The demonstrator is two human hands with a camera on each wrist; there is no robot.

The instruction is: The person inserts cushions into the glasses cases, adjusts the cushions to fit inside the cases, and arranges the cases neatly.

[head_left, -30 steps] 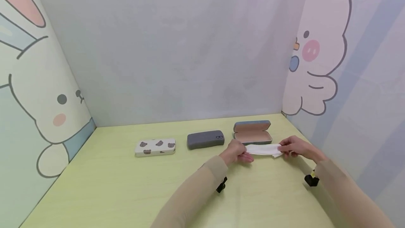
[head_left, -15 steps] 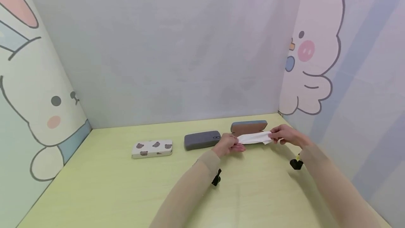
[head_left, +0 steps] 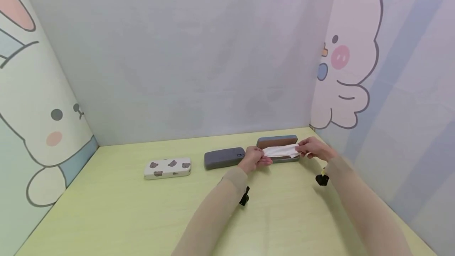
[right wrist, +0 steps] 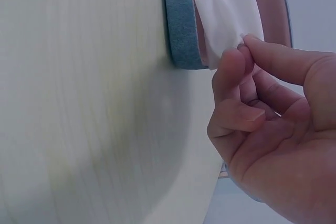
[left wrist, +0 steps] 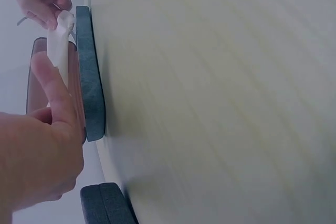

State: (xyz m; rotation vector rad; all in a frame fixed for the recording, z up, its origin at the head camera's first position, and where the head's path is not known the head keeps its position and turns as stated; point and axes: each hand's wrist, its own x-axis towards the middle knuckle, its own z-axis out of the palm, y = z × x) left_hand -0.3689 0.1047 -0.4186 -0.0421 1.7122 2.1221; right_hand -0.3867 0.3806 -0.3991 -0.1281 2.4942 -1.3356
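A folded white cloth [head_left: 281, 151] is stretched between my two hands, over the opened glasses case [head_left: 277, 142]. My left hand [head_left: 253, 158] pinches the cloth's left end. At the other end my right hand [head_left: 314, 148] pinches a corner between thumb and forefinger, plain in the right wrist view, where the cloth [right wrist: 231, 14] overlaps the pink lining of the blue-teal case [right wrist: 181, 24]. The case's lid stands raised at the back. In the left wrist view the case's outer side [left wrist: 90, 77] shows, with the cloth [left wrist: 59, 45] above its opening.
Left of the open case lies a closed dark grey glasses case [head_left: 224, 158] with a small glasses mark. Farther left is a closed white case [head_left: 168, 168] with brown bear prints. All rest on the pale yellow table [head_left: 142, 216], with cloth walls [head_left: 177, 58] behind and beside.
Both hands have carried the cloth forward, from in front of the open case to over it. The head view has shifted slightly to the right. The other two cases lie still.
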